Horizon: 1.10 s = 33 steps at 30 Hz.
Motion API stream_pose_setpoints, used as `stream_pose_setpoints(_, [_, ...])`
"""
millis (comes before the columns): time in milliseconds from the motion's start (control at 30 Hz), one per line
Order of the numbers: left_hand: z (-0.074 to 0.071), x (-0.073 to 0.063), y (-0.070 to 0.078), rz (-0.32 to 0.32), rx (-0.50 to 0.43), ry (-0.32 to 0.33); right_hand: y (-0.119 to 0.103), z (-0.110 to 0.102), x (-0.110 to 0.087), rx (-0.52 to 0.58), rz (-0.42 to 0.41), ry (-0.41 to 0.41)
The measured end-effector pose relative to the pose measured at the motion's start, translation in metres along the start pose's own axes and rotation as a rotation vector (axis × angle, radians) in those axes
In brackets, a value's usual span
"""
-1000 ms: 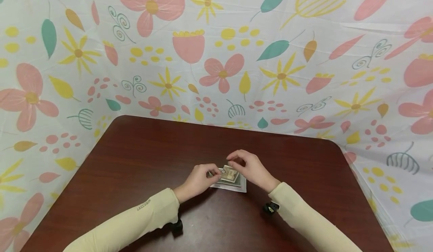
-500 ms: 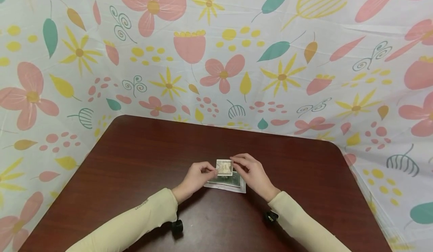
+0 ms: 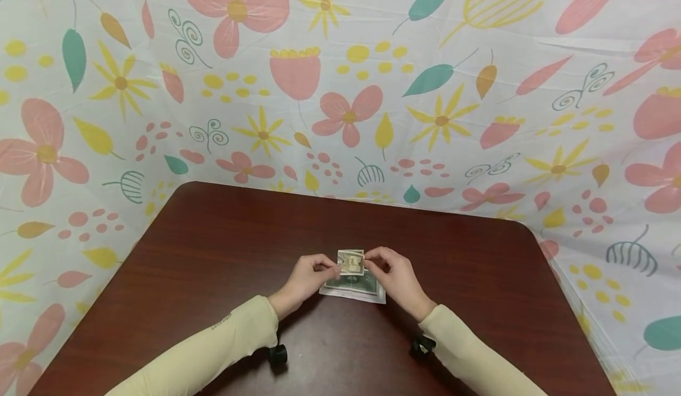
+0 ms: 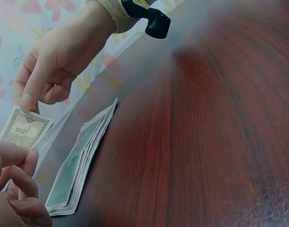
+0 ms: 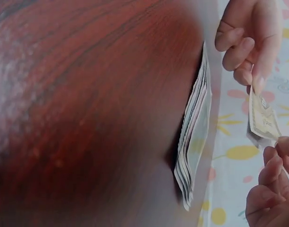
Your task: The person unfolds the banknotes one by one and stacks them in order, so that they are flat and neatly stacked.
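Both hands hold a small yellowish banknote [image 3: 351, 262] up between them, its printed face showing. My left hand [image 3: 304, 279] pinches its left edge between thumb and fingertips; in the left wrist view its fingers hide that corner. At the other edge, my right hand [image 3: 396, 275] pinches the note the same way. A second layer of paper shows behind the note in the right wrist view. Under and nearer than the note lies a stack of larger banknotes [image 4: 80, 163], green on top with white margins, its layered edges slightly fanned. The small note overlaps the stack's far part in the head view.
The stack rests on a dark reddish-brown wooden table [image 3: 239, 224] with rounded far corners. A white cloth [image 3: 340, 41] printed with flowers and leaves hangs behind and along the sides. Black wrist devices [image 3: 278, 354] sit at the cream sleeves [image 3: 213, 337].
One second ago the small note lay tilted low over the stack, with the right hand above it. Now both hands hold it level, farther back, and more of the green stack shows.
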State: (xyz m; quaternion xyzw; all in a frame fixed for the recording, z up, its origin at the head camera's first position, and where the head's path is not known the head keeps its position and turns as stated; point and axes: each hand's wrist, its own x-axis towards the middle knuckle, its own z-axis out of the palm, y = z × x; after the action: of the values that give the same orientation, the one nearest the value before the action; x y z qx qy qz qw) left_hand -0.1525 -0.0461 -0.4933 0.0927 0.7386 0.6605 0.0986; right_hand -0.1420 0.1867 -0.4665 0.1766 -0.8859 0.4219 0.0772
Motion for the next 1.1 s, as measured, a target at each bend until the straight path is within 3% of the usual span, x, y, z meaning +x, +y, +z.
stream_pose_setpoints(533, [-0.004,0.0,0.004,0.044,0.053,-0.072,-0.004,0.004,-0.004,0.136,0.144,0.026])
stream_pose_setpoints(833, [-0.01,0.0,0.0,0.092,0.081,-0.124,0.004,0.004,-0.012,0.226,0.166,0.043])
stream_pose_setpoints(1100, [-0.015,0.007,0.004,0.167,0.141,-0.122,0.005,-0.002,-0.017,0.28,0.174,-0.025])
